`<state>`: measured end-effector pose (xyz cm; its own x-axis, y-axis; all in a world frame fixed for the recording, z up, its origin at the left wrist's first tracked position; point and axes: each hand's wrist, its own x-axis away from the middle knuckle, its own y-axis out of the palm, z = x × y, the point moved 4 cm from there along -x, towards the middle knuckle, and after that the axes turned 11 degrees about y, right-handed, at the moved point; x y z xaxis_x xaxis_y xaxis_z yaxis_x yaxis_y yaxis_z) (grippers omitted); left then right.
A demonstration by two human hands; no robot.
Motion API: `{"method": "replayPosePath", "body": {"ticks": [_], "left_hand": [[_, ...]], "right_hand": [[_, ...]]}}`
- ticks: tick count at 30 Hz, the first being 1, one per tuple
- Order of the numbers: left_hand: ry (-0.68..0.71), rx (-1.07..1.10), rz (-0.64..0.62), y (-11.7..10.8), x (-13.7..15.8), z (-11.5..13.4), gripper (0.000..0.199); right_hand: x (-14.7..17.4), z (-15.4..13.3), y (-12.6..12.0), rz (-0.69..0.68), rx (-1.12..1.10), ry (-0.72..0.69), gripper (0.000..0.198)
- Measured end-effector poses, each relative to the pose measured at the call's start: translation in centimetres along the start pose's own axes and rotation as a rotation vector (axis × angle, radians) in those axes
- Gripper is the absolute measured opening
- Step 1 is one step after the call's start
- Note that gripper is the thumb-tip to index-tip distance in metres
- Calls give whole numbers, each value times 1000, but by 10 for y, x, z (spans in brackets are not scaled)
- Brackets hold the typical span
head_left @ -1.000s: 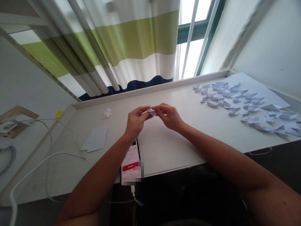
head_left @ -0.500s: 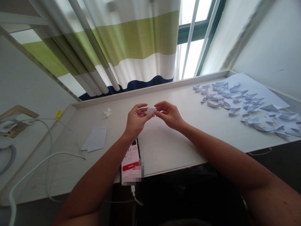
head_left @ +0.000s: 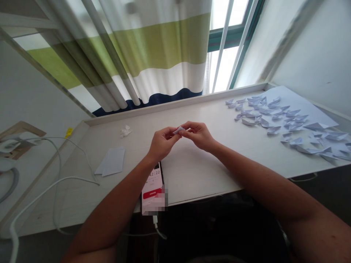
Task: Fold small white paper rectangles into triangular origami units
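A small folded piece of white paper [head_left: 179,130] is held between both hands above the middle of the desk. My left hand [head_left: 162,143] pinches its left side, thumb in front and fingers behind. On the other side my right hand [head_left: 197,134] grips it between thumb and curled fingers. The fingers cover much of the paper, and a peaked edge shows on top. Many small folded paper boats [head_left: 264,109] lie spread over the right part of the desk.
Flat white paper slips [head_left: 111,162] and a crumpled white tissue [head_left: 125,131] lie on the left of the desk [head_left: 197,179]. A phone [head_left: 152,186] with a plugged-in cable rests at the front edge near my left forearm. White cables [head_left: 55,186] loop at far left.
Both hands have closed in around the paper, their fingers now more curled. The paper has turned, showing a narrower, peaked shape instead of a broad face.
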<state>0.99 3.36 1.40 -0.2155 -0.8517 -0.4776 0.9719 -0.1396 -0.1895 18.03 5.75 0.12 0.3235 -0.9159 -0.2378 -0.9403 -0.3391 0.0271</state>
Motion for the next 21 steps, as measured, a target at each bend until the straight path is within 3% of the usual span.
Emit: {"method": "replayPosePath", "body": {"ticks": [4, 9, 12, 21], "left_hand": [[84, -114, -21, -1, 1, 4, 31], [177, -228, -17, -2, 2, 9, 35], [231, -301, 18, -3, 2, 14, 34], [119, -228, -2, -1, 1, 9, 43]], "right_hand": [[0, -1, -4, 49, 9, -25, 38], [0, -3, -1, -41, -91, 2, 39], [1, -4, -2, -11, -58, 1, 38], [2, -9, -8, 82, 174, -137, 40]]}}
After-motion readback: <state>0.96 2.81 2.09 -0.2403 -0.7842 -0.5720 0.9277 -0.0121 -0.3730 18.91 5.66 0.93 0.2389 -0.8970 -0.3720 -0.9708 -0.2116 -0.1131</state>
